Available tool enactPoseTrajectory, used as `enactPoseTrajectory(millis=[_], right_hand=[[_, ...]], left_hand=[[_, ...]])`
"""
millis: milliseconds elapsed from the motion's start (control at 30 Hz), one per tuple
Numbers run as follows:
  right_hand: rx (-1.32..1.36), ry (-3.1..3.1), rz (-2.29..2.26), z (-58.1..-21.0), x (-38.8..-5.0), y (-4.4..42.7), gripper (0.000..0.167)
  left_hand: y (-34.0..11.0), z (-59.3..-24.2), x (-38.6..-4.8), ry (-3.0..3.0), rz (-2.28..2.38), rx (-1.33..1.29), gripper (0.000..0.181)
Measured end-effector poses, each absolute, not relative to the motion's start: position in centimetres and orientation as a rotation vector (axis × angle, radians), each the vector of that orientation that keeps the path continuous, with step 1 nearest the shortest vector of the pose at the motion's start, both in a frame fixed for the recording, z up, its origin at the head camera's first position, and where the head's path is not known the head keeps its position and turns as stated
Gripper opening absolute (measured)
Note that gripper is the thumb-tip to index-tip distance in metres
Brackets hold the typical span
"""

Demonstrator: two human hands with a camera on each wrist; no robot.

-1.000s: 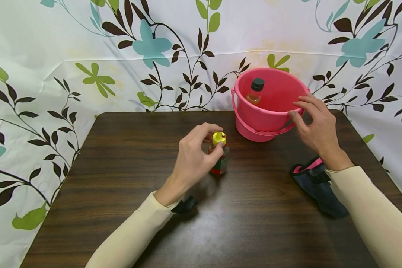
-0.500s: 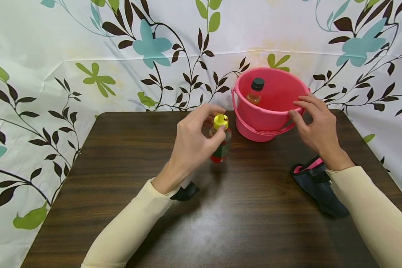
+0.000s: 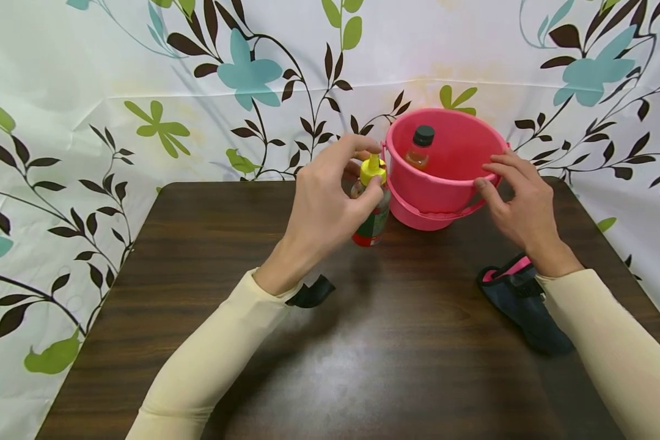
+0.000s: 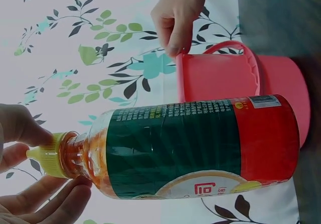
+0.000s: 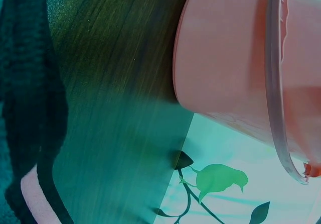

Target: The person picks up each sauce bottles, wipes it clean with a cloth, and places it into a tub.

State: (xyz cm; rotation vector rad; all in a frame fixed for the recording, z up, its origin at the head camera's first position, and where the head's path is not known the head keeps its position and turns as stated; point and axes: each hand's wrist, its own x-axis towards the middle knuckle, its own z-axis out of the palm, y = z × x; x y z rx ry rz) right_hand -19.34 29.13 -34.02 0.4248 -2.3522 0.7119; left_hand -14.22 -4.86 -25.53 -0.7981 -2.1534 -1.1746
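My left hand [image 3: 330, 192] grips a sauce bottle [image 3: 373, 225] by its yellow nozzle cap, thumb on one side and fingers on the other. Held upright above the table, the bottle is beside the left side of a pink bucket [image 3: 431, 201]. The left wrist view shows its green and red label [image 4: 175, 148] and reddish sauce at the neck. My right hand [image 3: 522, 201] pinches the bucket's right rim between thumb and fingers. Inside the bucket stands another bottle [image 3: 420, 146] with a black cap; its lower part is hidden. The bucket's handle [image 5: 276, 83] hangs down the front.
A dark blue fabric item with pink lining [image 3: 522, 311] lies on the right of the brown wooden table [image 3: 407, 354], partly under the right forearm. Behind the table hangs a white sheet [image 3: 319, 73] with leaf and flower prints.
My left hand has lifted the sauce bottle off the table and carried it away from me and slightly right, toward the bucket. The right hand and bucket have stayed in place.
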Motion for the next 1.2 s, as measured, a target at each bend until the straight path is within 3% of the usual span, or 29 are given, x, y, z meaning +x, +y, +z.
enactPoseTrajectory(millis=[333,1200], right_hand=[[0.432,-2.345,0.710,-34.0,-19.5,29.1,0.044],[0.417,-2.362,0.723,-34.0,-19.4,29.2,0.044]], left_hand=[[-5.1,-24.5,-14.8,-2.186,-1.130,-0.742,0.039],[-4.6,-19.8,-16.9,-2.193,-1.125,-0.720,0.038]])
